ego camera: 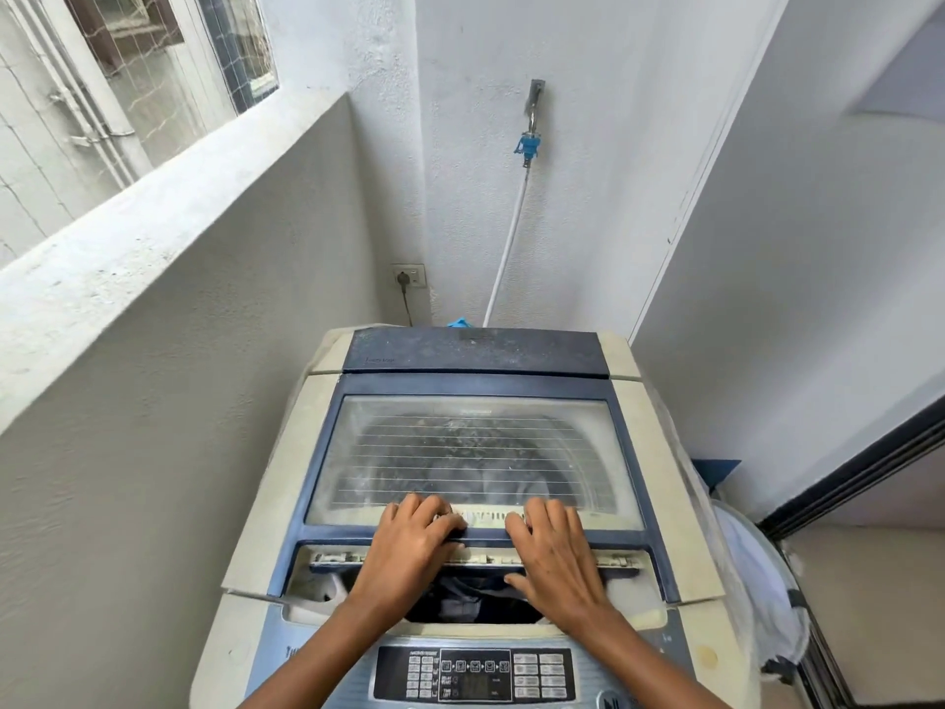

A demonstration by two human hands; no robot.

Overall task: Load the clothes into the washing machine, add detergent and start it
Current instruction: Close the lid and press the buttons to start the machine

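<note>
A top-loading washing machine (659,483) stands in front of me, cream with a blue-framed glass lid (470,452). The lid is slightly raised at its near edge, leaving a gap. Dark clothes (460,593) show through that gap and dimly through the glass. My left hand (414,545) and my right hand (555,550) both lie on the lid's front edge, fingers curled over its handle strip, thumbs below it. The control panel (475,675) with buttons and a dark display sits at the near edge under my forearms.
A low concrete wall (153,258) runs along the left. Behind the machine are a wall socket with a plug (408,276) and a tap with a white hose (511,232). A white laundry basket (762,596) stands at the right, beside a sliding door frame (859,483).
</note>
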